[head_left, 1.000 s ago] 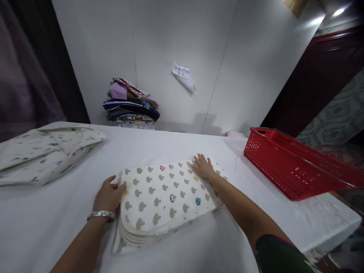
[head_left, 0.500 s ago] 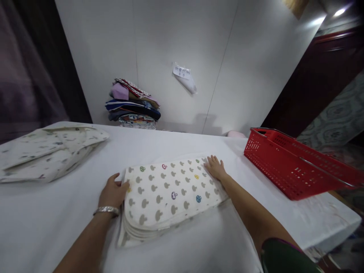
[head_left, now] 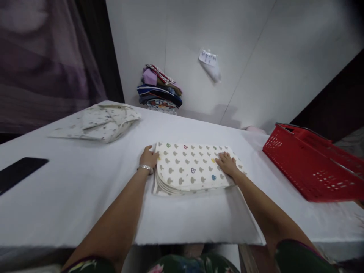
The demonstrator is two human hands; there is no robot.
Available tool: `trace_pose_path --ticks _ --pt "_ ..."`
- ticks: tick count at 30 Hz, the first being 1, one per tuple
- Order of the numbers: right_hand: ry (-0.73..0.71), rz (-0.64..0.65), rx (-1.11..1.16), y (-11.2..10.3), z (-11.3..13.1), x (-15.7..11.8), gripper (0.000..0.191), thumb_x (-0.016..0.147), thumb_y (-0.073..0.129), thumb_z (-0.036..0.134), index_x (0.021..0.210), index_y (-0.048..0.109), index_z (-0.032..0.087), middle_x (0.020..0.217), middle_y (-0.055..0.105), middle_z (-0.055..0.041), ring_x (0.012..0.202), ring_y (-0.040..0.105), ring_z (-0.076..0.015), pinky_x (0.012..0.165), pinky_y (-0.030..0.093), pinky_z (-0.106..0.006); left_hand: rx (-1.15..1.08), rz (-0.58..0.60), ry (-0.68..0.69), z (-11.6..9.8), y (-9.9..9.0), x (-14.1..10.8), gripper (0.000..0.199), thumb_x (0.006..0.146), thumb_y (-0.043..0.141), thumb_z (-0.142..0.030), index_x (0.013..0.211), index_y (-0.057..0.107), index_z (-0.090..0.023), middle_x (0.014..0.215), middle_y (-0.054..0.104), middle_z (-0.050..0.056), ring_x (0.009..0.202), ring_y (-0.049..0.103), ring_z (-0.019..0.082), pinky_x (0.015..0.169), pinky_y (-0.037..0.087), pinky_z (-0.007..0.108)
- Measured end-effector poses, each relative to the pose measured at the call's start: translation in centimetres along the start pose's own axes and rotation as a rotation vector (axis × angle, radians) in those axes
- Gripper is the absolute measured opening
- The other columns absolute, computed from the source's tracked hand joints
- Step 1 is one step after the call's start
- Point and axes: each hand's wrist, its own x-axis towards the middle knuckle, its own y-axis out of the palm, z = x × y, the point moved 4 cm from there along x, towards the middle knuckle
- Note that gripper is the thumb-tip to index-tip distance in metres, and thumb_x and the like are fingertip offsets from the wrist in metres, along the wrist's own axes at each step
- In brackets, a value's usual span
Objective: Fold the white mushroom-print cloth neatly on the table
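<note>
A folded white cloth (head_left: 182, 167) printed with grey and a few coloured mushrooms lies in front of me, its layers stacked along the rounded near-left corner. My left hand (head_left: 149, 157), with a silver bracelet at the wrist, grips the cloth's left edge, thumb on top; the fingers beneath are hidden. My right hand (head_left: 226, 163) lies flat on the right part of the cloth, fingers spread. Under and in front of the cloth, a plain white sheet (head_left: 196, 218) reaches to the table's near edge.
Another patterned white cloth (head_left: 106, 123) lies loosely folded at the back left. A dark flat phone-like object (head_left: 21, 170) is at the left. Right of the cloth stands a red perforated basket (head_left: 309, 163). Folded fabrics (head_left: 160, 89) are piled against the wall behind the white table (head_left: 93, 182).
My right hand has slid from the cloth's far right corner inward and nearer to me. My left hand stays at the left edge. The view has turned left and tilted down.
</note>
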Motion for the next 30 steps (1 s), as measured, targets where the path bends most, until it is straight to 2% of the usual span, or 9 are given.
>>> trace_pose_path --ticks 3,5,8,11,14,17,20,26,30 --pt "-0.220 -0.041 -0.016 0.4 4.2 -2.3 0.064 0.092 0.016 0.055 0.146 0.018 0.021 0.154 0.006 -0.0056 0.140 0.000 -0.0218 0.110 0.004 -0.046 -0.028 0.009 -0.002 -0.1 0.1 -0.3 0.058 0.074 0.055 -0.028 0.129 0.043 -0.016 0.104 0.065 0.008 0.095 0.061 0.021 0.083 0.046 0.029" --pt "-0.352 -0.004 -0.016 1.1 6.5 -3.9 0.064 0.091 0.016 0.057 0.146 0.019 0.023 0.153 0.007 -0.0029 0.140 0.000 -0.0198 0.111 0.003 -0.043 -0.051 0.013 -0.002 -0.1 0.2 -0.4 0.057 0.074 0.055 -0.026 0.129 0.043 -0.017 0.102 0.066 0.007 0.094 0.061 0.020 0.082 0.045 0.028" --pt "-0.351 0.055 -0.005 1.4 8.1 -5.3 0.065 0.091 0.018 0.058 0.145 0.023 0.022 0.153 0.009 -0.0032 0.140 0.002 -0.0202 0.112 0.003 -0.044 -0.074 0.018 0.000 0.0 0.3 -0.5 0.056 0.074 0.055 -0.024 0.128 0.044 -0.016 0.099 0.067 0.007 0.092 0.062 0.019 0.081 0.045 0.028" --pt "-0.344 0.057 0.031 0.6 9.6 -6.3 0.065 0.091 0.018 0.058 0.145 0.022 0.021 0.153 0.008 -0.0049 0.140 0.001 -0.0214 0.111 0.005 -0.046 -0.092 0.018 0.003 0.2 0.3 -0.5 0.055 0.075 0.056 -0.024 0.128 0.044 -0.016 0.102 0.066 0.008 0.094 0.061 0.019 0.082 0.044 0.027" --pt "-0.491 0.054 0.070 0.5 12.9 -8.4 0.066 0.091 0.016 0.059 0.146 0.017 0.022 0.153 0.005 -0.0037 0.140 -0.001 -0.0196 0.112 0.004 -0.045 -0.112 0.019 0.001 0.3 0.3 -0.6 0.055 0.074 0.057 -0.024 0.127 0.044 -0.015 0.106 0.065 0.009 0.097 0.060 0.019 0.084 0.043 0.027" --pt "-0.676 0.045 0.035 1.4 16.4 -10.9 0.069 0.089 0.021 0.061 0.145 0.022 0.021 0.153 0.006 -0.0057 0.140 0.001 -0.0209 0.112 0.001 -0.046 -0.131 0.027 -0.002 0.4 0.3 -0.7 0.055 0.075 0.058 -0.023 0.127 0.044 -0.014 0.107 0.065 0.009 0.097 0.060 0.019 0.084 0.043 0.026" --pt "-0.723 0.046 0.005 1.7 17.8 -12.1 0.069 0.090 0.024 0.060 0.144 0.025 0.018 0.152 0.009 -0.0092 0.140 0.004 -0.0222 0.112 0.001 -0.047 -0.144 0.036 -0.001 0.5 0.3 -0.8 0.054 0.075 0.058 -0.023 0.127 0.045 -0.015 0.105 0.066 0.008 0.096 0.061 0.018 0.083 0.043 0.026" --pt "-0.784 0.017 0.058 0.7 20.0 -13.0 0.072 0.088 0.031 0.061 0.147 0.014 0.022 0.152 0.006 -0.0060 0.140 0.001 -0.0238 0.112 0.002 -0.049 -0.157 0.026 0.010 0.6 0.2 -0.9 0.052 0.075 0.057 -0.023 0.126 0.047 -0.016 0.104 0.066 0.008 0.095 0.062 0.019 0.082 0.044 0.026" --pt "-0.889 0.118 0.088 1.1 21.5 -13.8 0.074 0.087 0.033 0.062 0.147 0.015 0.021 0.151 0.012 -0.0079 0.140 0.007 -0.0252 0.112 0.007 -0.049 -0.165 0.015 0.011 0.8 0.2 -0.8 0.051 0.074 0.057 -0.023 0.124 0.048 -0.017 0.102 0.066 0.007 0.093 0.062 0.018 0.081 0.044 0.026"
